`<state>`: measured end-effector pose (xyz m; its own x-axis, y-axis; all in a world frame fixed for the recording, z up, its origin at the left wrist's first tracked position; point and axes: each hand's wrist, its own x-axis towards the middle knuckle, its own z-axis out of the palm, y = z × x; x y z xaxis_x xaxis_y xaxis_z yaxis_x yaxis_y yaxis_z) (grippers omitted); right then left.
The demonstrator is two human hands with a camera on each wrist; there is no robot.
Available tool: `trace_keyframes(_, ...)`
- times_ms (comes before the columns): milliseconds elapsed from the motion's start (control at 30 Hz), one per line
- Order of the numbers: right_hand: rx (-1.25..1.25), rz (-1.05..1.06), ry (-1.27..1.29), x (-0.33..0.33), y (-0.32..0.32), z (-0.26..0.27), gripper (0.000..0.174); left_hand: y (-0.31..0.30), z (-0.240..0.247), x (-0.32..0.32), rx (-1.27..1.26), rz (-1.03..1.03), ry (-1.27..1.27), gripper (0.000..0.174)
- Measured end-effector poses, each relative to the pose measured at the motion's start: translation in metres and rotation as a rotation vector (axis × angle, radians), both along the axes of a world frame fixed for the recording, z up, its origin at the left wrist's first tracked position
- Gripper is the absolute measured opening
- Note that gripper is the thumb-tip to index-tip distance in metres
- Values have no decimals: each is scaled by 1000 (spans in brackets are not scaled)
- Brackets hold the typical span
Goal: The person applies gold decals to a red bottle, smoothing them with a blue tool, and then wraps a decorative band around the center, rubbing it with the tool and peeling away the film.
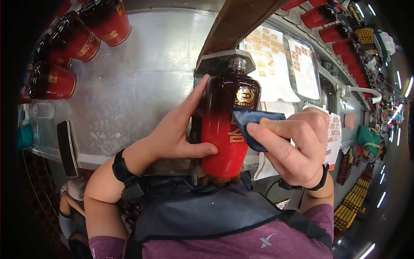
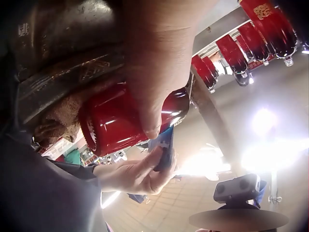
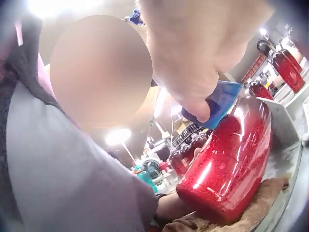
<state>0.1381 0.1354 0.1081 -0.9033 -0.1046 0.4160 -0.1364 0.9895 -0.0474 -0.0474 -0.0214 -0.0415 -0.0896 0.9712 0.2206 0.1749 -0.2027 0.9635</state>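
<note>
A glossy bottle [image 1: 217,129], black at the neck and fading to red at the base, lies with its clear threaded neck against a metal stop. It bears a gold crest and a gold character. My left hand [image 1: 172,129] holds it from the left, thumb over the lower body and index finger stretched along the side; the other fingers are hidden. Between thumb and fingers, my right hand [image 1: 302,144] pinches a blue plastic scraper [image 1: 258,115], whose edge lies at the bottle's gold character. Brown cloth [image 3: 263,195] sits beneath the base in the right wrist view.
Sheets of gold stickers [image 1: 267,56] lie beyond the bottle to the right. Several red-black bottles [image 1: 105,21] stand at the upper left of the metal bench [image 1: 142,52]. A phone [image 1: 67,149] rests at the bench's left edge. A brown beam [image 1: 235,26] rises above the stop.
</note>
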Motion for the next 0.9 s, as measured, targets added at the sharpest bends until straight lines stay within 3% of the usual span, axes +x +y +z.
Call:
trace_keyframes(67,52,28,14,0,-4,-4,49,0,1,0,-18,-2,-4,124)
trace_keyframes(133,-114,72,-17,0,-11,-5,48,0,-2,1,9,-1,-20,124)
trace_keyframes(200,-46,24,15,-2,-3,-1,46,0,-5,2,23,6,1,124)
trace_keyframes(300,-395,13,-193,-11,-8,10,36,1,1,0,1,4,-2,124)
trace_keyframes(333,-391,6,-187,-13,-4,8,36,1,3,0,-40,-16,-30,125)
trace_keyframes(433,-577,-387,-15,-20,23,1,24,2,-2,1,0,-6,-43,125)
trace_keyframes(467,-528,-392,-30,-20,21,5,24,2,-2,2,3,-7,-41,125)
trace_keyframes(533,-676,-164,-109,-24,11,4,25,3,-2,2,-15,-33,-111,126)
trace_keyframes(567,-773,-255,-203,-24,15,3,25,2,-2,2,-16,-40,-110,126)
trace_keyframes(600,-901,-397,-116,-26,23,-8,24,2,-3,2,-13,-31,-78,126)
trace_keyframes(667,-695,-410,-25,-26,38,-3,23,4,-4,0,-3,-16,-43,127)
trace_keyframes(700,-890,-375,-75,-25,30,1,21,5,-6,0,20,-9,-30,127)
trace_keyframes(733,-901,-283,-161,-24,26,-1,22,4,-7,1,35,-12,-20,128)
trace_keyframes(800,-1143,-445,-149,-20,38,-16,23,4,-1,-1,4,-30,-23,128)
trace_keyframes(833,-1084,-435,52,-22,45,-24,23,3,2,-1,-24,-31,-31,128)
trace_keyframes(867,-994,-508,13,-20,48,-14,21,3,1,-1,-25,-28,-28,128)
trace_keyframes(900,-1007,-434,3,-20,46,-13,21,3,0,-2,-43,-40,-65,129)
